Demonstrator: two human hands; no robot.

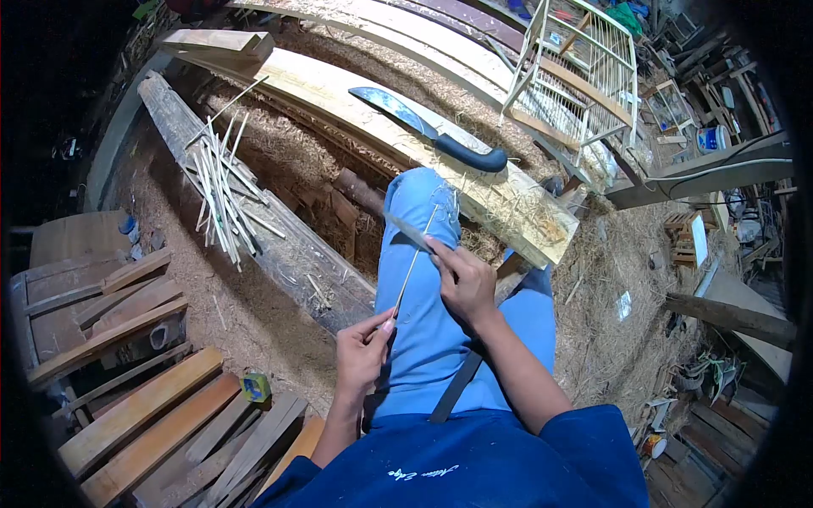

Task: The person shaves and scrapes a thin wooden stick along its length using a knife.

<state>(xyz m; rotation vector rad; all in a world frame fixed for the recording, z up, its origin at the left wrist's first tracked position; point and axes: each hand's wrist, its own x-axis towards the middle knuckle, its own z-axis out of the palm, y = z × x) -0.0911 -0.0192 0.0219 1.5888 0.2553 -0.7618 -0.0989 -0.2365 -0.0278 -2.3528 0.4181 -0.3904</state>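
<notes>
My left hand [364, 349] pinches the lower end of a thin wooden stick [410, 275], which slants up over my knee. Closed around a small knife, my right hand [466, 284] rests above my thigh; the grip is mostly hidden by the fingers. The knife blade [408, 230] points up and left and meets the stick near its upper part. A dark flat strip [457, 385] shows below my right forearm; I cannot tell whether it belongs to the knife. Beyond my knee, a large knife [432, 131] with a black handle lies on a pale timber beam [326, 89].
A bundle of thin sticks [222, 190] lies on a weathered plank [292, 241] at left. A slatted wooden cage [584, 72] stands at upper right. Boards [157, 406] and a yellow-green tape measure [255, 388] are at lower left. Shavings cover the ground [610, 262].
</notes>
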